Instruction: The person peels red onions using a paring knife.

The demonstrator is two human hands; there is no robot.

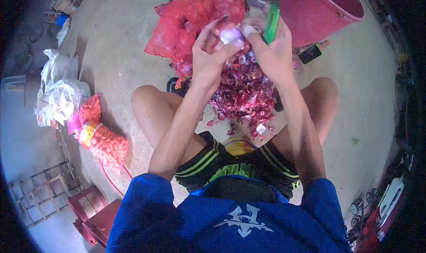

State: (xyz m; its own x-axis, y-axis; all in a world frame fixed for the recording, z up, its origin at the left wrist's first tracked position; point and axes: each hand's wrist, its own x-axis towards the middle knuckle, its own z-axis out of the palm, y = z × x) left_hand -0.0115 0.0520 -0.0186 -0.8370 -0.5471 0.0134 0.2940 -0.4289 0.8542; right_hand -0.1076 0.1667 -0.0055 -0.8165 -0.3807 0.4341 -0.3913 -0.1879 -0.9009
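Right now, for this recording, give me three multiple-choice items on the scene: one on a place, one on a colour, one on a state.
1. Where does the pile of onion skins lie?
A. on the floor between the person's knees
B. inside the bucket
C. on a table

2. What colour is the knife handle in the right hand?
A. blue
B. green
C. yellow

3. How does the left hand stand?
A. flat on the floor
B. open and empty
C. closed around an onion

Answers:
1 A, the purple skins lie heaped on the concrete between the bare knees.
2 B, a bright green handle rises from the right hand's grip.
3 C, the left fingers wrap a part-peeled onion.
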